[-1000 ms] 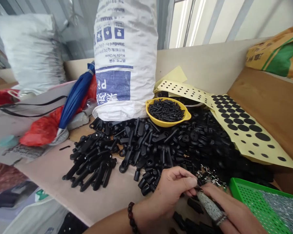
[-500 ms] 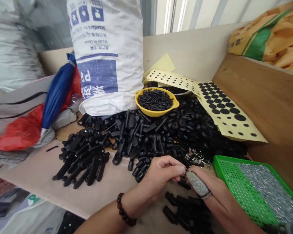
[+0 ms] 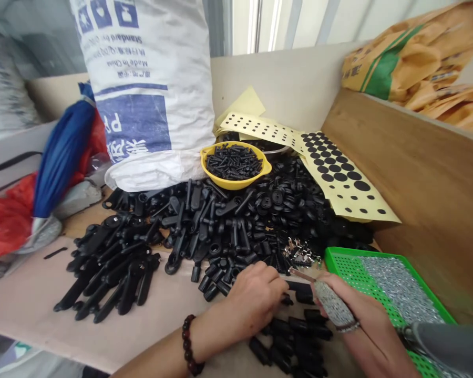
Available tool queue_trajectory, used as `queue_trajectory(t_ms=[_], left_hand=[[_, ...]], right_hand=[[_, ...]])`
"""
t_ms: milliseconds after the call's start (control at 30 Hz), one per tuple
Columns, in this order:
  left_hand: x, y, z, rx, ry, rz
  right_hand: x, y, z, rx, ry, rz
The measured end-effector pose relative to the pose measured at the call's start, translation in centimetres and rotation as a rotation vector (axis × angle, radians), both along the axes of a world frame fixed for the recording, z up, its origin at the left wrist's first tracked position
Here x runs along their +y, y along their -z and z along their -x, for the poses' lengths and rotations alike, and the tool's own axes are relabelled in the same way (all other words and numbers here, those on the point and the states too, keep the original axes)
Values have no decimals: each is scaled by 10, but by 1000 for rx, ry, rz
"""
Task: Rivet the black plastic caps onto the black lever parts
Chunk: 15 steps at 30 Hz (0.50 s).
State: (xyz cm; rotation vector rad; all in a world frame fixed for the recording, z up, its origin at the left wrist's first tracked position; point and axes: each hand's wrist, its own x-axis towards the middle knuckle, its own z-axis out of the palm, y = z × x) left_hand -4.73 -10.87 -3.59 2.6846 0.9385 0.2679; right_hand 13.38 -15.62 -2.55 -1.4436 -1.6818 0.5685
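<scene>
My right hand (image 3: 362, 304) is closed around a tool with a grey speckled, wrapped handle (image 3: 333, 302). A thin, flat metal tip (image 3: 302, 275) juts from it toward the left. My left hand (image 3: 256, 296) is palm down just left of that tip. Its fingers curl down among black plastic parts, their tips hidden, so whatever they grip cannot be made out. Short black cylindrical parts (image 3: 284, 344) lie beneath and between my hands. Small shiny metal clips (image 3: 299, 252) are heaped just beyond the tool tip.
Black handle-shaped parts (image 3: 110, 268) are piled at left. A yellow bowl (image 3: 236, 184) holds black screw-like pieces. The green basket (image 3: 335, 257) of small metal pieces stands right, near a grey cylindrical object (image 3: 453, 344). A white sack (image 3: 189, 79), sticker sheets (image 3: 339, 197) and a wooden board (image 3: 410, 157) stand behind.
My left hand has come away from the tool tip and dropped to the black parts. The tool's metal tip now shows. The view has shifted right, bringing in more of the grey object.
</scene>
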Motion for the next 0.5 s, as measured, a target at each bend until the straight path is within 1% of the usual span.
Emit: queue_trajectory(t_ms=[133, 233, 400, 500], left_hand=[[19, -2, -2, 49, -74, -99], [36, -9, -6, 63, -126, -120], [62, -22, -20, 123, -179, -91], [75, -24, -35, 158, -194, -64]], right_hand=[[-3, -5, -7, -26, -72, 28], [-2, -4, -12, -36, -144, 74], [2, 3, -12, -24, -113, 11], [3, 7, -10, -8, -119, -29]])
